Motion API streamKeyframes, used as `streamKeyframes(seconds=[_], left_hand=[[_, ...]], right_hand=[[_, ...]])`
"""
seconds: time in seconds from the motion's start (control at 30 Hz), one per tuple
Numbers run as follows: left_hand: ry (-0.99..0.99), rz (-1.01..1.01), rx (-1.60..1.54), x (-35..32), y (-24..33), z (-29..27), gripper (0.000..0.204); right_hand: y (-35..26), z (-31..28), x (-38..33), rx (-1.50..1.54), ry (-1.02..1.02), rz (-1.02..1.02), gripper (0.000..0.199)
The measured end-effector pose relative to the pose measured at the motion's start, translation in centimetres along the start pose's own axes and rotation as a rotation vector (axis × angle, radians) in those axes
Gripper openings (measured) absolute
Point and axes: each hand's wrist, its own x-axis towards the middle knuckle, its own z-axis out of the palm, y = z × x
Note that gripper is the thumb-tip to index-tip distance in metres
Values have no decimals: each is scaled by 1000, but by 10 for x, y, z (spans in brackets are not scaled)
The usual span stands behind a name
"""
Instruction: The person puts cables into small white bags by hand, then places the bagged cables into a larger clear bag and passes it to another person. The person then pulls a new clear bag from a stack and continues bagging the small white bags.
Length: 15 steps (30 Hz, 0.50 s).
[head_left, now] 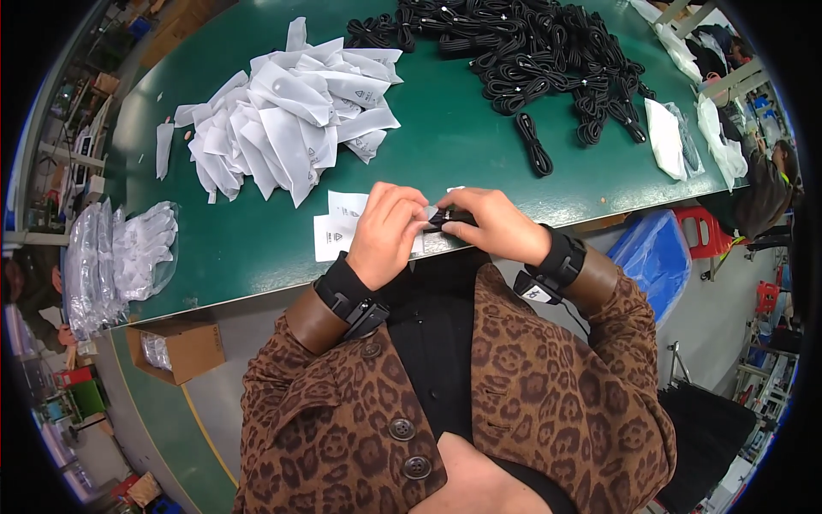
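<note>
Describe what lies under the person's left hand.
White packets show past the left edge of the left hand, lying on the green table. Whatever the hand itself covers, including how far the packets run, cannot be seen.

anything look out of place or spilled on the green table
Nothing looks spilled or damaged. Mildly odd: one narrow white packet lies by itself beside the left edge of the white packet pile, and a single cable bundle juts out from the black cable heap.
</note>
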Motion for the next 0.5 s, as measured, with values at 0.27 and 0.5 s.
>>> streamKeyframes(seconds=[0.27, 0.5], left_hand=[[50, -135, -100, 11, -4, 0, 14], [98, -369, -523, 21, -10, -3, 7]], right_hand=[[-8, -4, 1, -363, 138, -133, 33], [-20, 0, 11, 54, 395, -144, 29]])
